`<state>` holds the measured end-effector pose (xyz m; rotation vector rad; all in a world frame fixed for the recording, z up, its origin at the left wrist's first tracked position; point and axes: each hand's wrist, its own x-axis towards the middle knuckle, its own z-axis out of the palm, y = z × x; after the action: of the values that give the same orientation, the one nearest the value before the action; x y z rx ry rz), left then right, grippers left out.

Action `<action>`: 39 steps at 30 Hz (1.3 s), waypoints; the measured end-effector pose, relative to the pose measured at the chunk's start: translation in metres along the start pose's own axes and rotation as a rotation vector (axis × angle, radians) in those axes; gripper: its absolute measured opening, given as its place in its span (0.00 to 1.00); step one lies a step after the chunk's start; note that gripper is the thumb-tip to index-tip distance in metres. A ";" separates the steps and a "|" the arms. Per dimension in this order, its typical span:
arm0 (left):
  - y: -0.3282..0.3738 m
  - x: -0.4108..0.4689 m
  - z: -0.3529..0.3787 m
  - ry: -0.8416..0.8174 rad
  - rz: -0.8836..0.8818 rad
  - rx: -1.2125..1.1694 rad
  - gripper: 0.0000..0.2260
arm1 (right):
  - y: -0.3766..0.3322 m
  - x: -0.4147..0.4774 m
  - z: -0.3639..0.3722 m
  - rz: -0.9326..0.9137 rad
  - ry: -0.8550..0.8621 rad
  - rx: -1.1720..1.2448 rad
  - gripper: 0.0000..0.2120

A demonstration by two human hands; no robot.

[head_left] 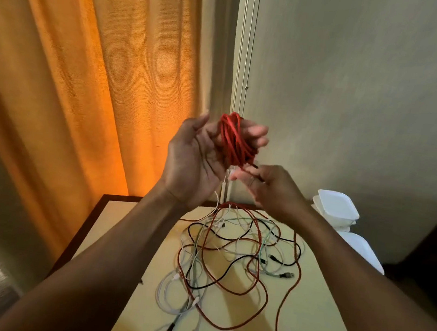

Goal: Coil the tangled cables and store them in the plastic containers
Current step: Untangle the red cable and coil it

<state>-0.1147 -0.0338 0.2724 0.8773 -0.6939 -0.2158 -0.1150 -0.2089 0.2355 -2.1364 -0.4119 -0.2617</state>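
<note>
Blurrily, R hand (273,190) pinches red coil (232,139) end.

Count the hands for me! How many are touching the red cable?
2. The left hand holds the red cable coiled up; the right hand pinches its end just below the coil.

No text, label or number is legible anywhere (cables included).
</note>
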 end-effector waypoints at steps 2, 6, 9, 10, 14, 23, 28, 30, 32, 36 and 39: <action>0.000 0.002 -0.004 0.081 0.046 0.163 0.28 | 0.001 -0.011 0.003 -0.009 -0.019 -0.046 0.11; -0.012 0.002 -0.023 0.245 0.011 0.498 0.27 | 0.006 -0.025 0.000 -0.056 -0.039 -0.289 0.08; -0.016 -0.005 -0.036 0.269 -0.047 0.845 0.27 | 0.003 -0.031 -0.013 -0.066 -0.007 -0.460 0.09; -0.019 -0.008 -0.038 0.238 -0.106 0.914 0.29 | 0.002 -0.031 -0.021 -0.083 0.009 -0.512 0.09; -0.040 -0.018 -0.051 0.155 -0.333 1.151 0.31 | -0.012 -0.029 -0.042 -0.213 -0.024 -0.636 0.06; -0.047 -0.055 -0.028 -0.199 -0.496 0.573 0.33 | -0.012 -0.019 -0.051 -0.300 0.053 -0.248 0.06; -0.048 -0.066 -0.008 -0.239 -0.398 0.333 0.33 | 0.018 -0.020 -0.019 -0.084 -0.051 -0.024 0.05; -0.048 -0.063 -0.007 -0.131 -0.305 0.267 0.32 | 0.033 -0.028 -0.003 -0.001 -0.064 0.001 0.12; -0.047 -0.061 -0.010 -0.029 -0.235 0.237 0.31 | 0.043 -0.039 0.011 0.043 -0.048 -0.002 0.17; -0.047 -0.061 -0.020 0.075 -0.163 0.222 0.31 | 0.041 -0.063 0.030 0.025 -0.072 0.052 0.12; -0.051 -0.060 -0.024 0.174 -0.170 0.426 0.29 | 0.040 -0.067 0.033 0.008 -0.068 -0.104 0.06</action>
<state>-0.1401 -0.0240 0.1948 1.3483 -0.5090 -0.1418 -0.1604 -0.2155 0.1634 -2.2533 -0.4380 -0.2101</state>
